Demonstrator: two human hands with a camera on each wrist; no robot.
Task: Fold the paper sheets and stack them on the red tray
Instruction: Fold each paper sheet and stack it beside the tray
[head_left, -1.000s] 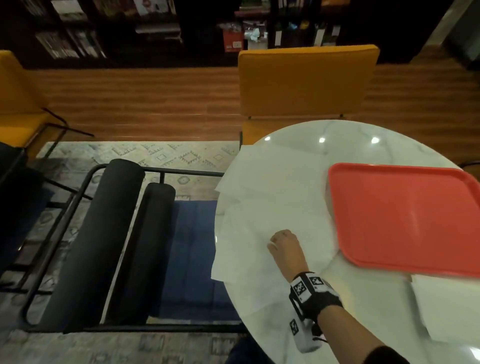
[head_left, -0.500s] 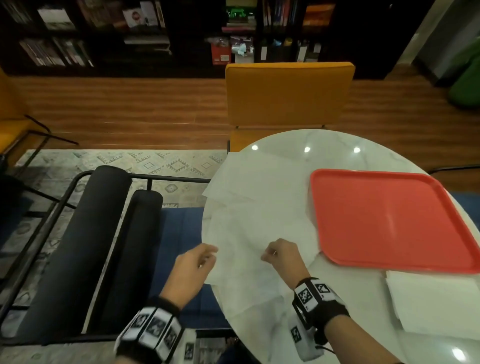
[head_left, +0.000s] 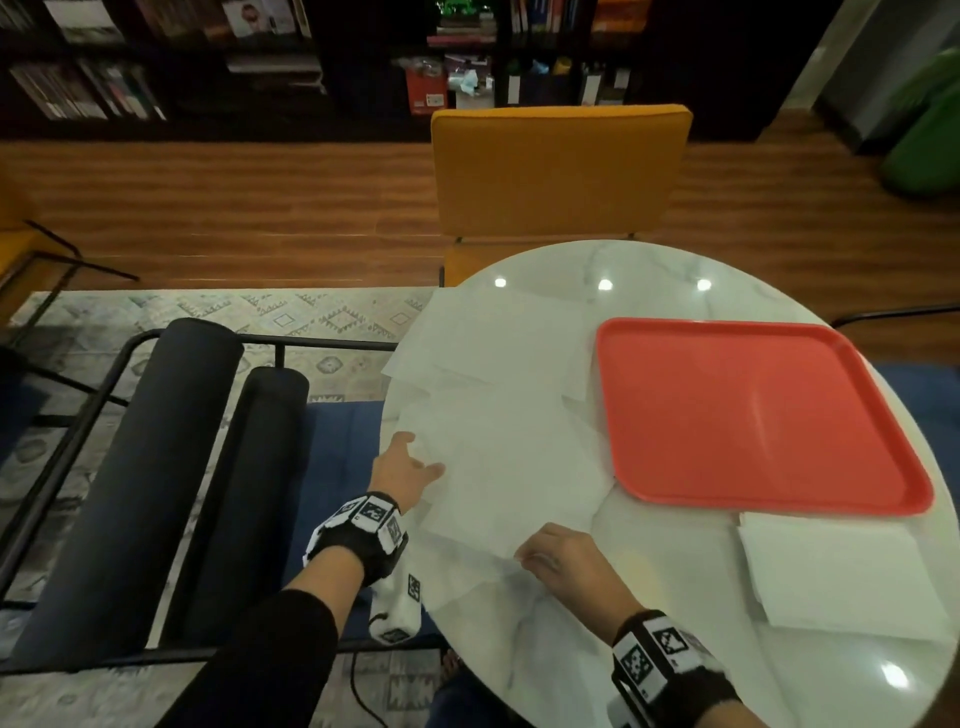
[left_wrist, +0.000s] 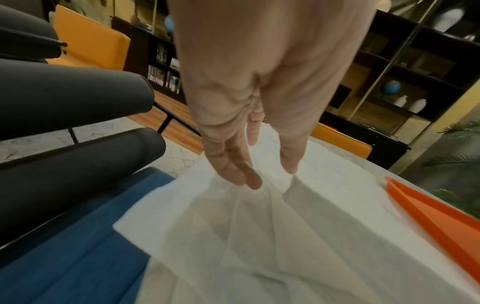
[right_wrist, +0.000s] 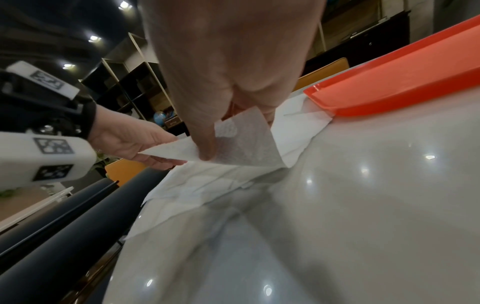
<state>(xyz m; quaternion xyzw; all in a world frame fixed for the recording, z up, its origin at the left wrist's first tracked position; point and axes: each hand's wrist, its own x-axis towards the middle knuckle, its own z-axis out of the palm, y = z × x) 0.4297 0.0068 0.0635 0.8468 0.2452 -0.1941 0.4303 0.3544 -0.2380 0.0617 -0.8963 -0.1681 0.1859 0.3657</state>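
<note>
Several loose white paper sheets (head_left: 483, 353) overlap on the left half of the round marble table (head_left: 675, 597). My right hand (head_left: 530, 558) pinches the near corner of the top sheet (head_left: 509, 467) and holds it off the table; in the right wrist view the thumb lies on the raised corner (right_wrist: 246, 144). My left hand (head_left: 423, 457) is at that sheet's left edge, which lies between its thumb and fingers (left_wrist: 246, 176). The red tray (head_left: 753, 415) sits to the right with nothing on it. A folded white sheet (head_left: 831, 571) lies on the table just in front of the tray.
A yellow chair (head_left: 561, 171) stands behind the table. A black padded seat (head_left: 130, 467) with a blue cushion (head_left: 337, 467) is close to the table's left edge. Bare marble shows near me, between my right hand and the folded sheet.
My left hand came into view and reached the top sheet's left edge. My right hand drew back towards me with the sheet's corner, which now stands off the table.
</note>
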